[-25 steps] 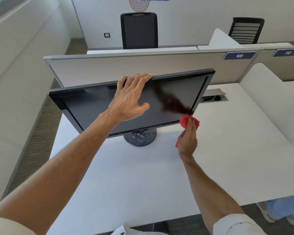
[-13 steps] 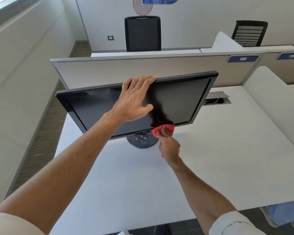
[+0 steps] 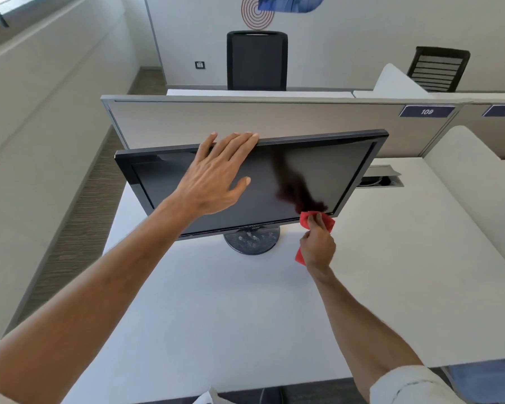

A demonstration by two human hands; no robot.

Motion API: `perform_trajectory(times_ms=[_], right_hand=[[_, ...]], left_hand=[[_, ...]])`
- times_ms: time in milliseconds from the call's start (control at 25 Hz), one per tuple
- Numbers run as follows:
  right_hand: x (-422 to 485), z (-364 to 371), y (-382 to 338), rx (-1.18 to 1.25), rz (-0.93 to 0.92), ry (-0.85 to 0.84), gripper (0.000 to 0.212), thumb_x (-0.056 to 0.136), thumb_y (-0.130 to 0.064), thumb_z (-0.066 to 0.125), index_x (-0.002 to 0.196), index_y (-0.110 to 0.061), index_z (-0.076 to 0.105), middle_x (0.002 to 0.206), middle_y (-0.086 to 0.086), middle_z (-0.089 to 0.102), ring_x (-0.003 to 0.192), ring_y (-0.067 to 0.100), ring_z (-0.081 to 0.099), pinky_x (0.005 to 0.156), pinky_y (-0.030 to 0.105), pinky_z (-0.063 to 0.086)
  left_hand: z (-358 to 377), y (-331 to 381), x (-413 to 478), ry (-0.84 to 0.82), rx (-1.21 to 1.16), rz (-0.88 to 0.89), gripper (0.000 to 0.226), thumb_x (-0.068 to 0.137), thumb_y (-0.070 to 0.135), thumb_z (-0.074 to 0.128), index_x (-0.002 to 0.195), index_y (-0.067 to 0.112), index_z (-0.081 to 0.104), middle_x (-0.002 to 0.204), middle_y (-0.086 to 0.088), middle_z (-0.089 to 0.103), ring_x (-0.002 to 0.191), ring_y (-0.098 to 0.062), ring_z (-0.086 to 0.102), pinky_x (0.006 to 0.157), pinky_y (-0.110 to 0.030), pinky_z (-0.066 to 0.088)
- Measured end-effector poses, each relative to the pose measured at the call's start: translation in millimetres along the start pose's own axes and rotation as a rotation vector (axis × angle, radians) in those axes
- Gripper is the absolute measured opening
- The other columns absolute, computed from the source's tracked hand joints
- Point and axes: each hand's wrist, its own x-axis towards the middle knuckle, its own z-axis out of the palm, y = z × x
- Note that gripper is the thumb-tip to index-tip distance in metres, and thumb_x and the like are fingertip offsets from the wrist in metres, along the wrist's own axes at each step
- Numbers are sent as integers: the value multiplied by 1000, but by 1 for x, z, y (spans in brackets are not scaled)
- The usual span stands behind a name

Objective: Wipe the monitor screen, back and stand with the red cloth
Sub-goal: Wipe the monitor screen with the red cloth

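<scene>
We lay our left hand [image 3: 213, 176] flat on the monitor [image 3: 327, 137] top, our right hand [image 3: 317, 247] gripping the red cloth [image 3: 303, 221] at the screen [image 3: 341, 170]'s lower-right corner, its length running leftward.

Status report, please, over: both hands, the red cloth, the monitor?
Left hand flat on monitor top edge. Right hand grips red cloth at lower right screen corner. No obstruction seen.

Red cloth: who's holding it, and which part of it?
The right hand holds the red cloth around its middle; red ends stick out above and below the hand. The left hand only rests flat on the monitor top.
</scene>
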Motion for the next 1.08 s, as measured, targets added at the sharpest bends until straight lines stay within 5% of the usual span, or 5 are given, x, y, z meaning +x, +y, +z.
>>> perform_trajectory(times_ms=[320, 600, 760, 880, 1080], right_hand=[[-40, 37, -68, -125, -117, -130, 56, 80, -10, 79, 134, -17, 68, 151, 8, 59, 93, 39, 75, 75, 45, 60], [-77, 49, -70, -33, -624, -40, 60, 62, -2, 85, 119, -21, 79, 142, -4, 71, 99, 20, 79, 49, 32, 57], [-63, 36, -28, 76, -256, 175, 55, 81, -2, 75, 132, -23, 75, 146, -5, 68, 91, 31, 79, 62, 41, 61], [-36, 18, -20, 35, 1, 118, 59, 91, -1, 66, 146, -21, 65, 154, 1, 62, 97, 44, 76, 78, 51, 61], [-37, 29, -65, -6, -68, -20, 54, 82, -1, 67, 132, -20, 72, 132, 7, 74, 92, 45, 74, 74, 46, 57]], left_hand=[[-12, -41, -37, -18, 63, -62, 86, 110, 45, 58, 179, 30, 8, 185, 8, 18, 171, -22, 19, 139, -59, 5], [-12, -43, -38, -2, 45, -52, 89, 108, 41, 62, 179, 29, 10, 185, 7, 19, 171, -21, 19, 139, -58, 5], [-16, -50, -51, 41, 62, -73, 85, 111, 43, 57, 180, 26, 9, 186, 6, 18, 172, -19, 16, 140, -56, 3], [-21, -67, -68, 70, 73, -153, 79, 115, 45, 52, 179, 25, 12, 185, 3, 20, 172, -20, 17, 139, -57, 1], [-29, -82, -86, 101, 115, -197, 71, 116, 52, 40, 179, 28, 16, 183, 6, 26, 170, -21, 22, 138, -60, 2]])
